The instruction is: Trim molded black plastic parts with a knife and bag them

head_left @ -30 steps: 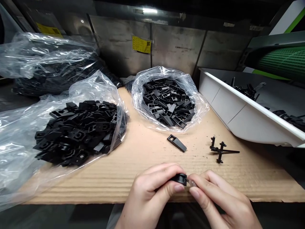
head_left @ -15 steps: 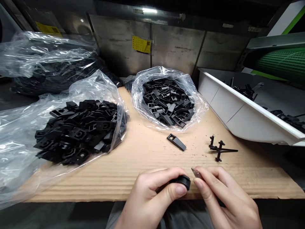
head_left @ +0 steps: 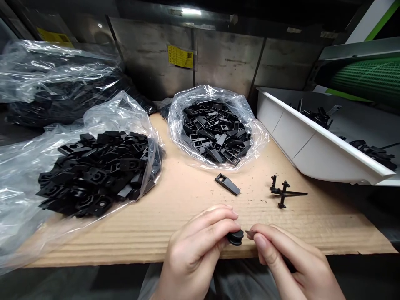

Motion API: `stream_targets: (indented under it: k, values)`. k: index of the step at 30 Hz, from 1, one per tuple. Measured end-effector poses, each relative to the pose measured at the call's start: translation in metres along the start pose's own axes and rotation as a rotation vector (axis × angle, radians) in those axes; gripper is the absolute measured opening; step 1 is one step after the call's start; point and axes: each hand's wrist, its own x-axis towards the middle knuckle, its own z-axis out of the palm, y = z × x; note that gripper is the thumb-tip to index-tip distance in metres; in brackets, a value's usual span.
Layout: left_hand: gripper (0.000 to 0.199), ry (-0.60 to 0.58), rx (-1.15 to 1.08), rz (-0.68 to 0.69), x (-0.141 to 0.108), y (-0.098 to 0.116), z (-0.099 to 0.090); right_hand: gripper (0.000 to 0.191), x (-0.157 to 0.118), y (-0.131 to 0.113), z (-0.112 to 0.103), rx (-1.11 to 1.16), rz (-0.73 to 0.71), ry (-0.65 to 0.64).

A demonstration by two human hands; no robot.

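Observation:
At the front edge of the cardboard, my left hand grips a black plastic part with a rounded, grooved end; the rest of it is hidden by the fingers. Facing it, my right hand pinches a small pointed blade, its tip close to the black part with a slight gap between. Beyond the hands lies a single flat, tapered black piece with a square hole at one end. Farther right is a black branched plastic sprue.
An open clear bag of tapered black pieces stands at the back middle. To the left, another clear bag spills black parts. A white bin with black pieces borders the right side. Cardboard covers the table.
My left hand has turned the black part, and its fingers now cover more of its top. The blade in my right hand has moved left and lies flatter. The view has shifted slightly.

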Motion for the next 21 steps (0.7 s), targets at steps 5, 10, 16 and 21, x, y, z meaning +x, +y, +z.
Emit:
stream_targets:
  k: [5, 10, 16, 21]
  values:
    - [0.031, -0.018, 0.061, 0.085, -0.001, -0.004, 0.001, 0.014, 0.003, 0.001, -0.006, -0.052, -0.008, -0.150]
    - [0.032, -0.020, 0.088, 0.151, -0.002, -0.007, 0.000, 0.020, 0.010, -0.003, -0.012, -0.036, 0.089, -0.286]
    - [0.032, -0.028, 0.058, 0.142, 0.003, -0.004, 0.000, 0.032, 0.022, -0.008, -0.021, 0.067, 0.201, -0.416]
    - [0.028, -0.039, 0.000, 0.055, 0.005, 0.000, -0.001, 0.028, 0.024, -0.018, -0.024, 0.269, 0.548, -0.571]
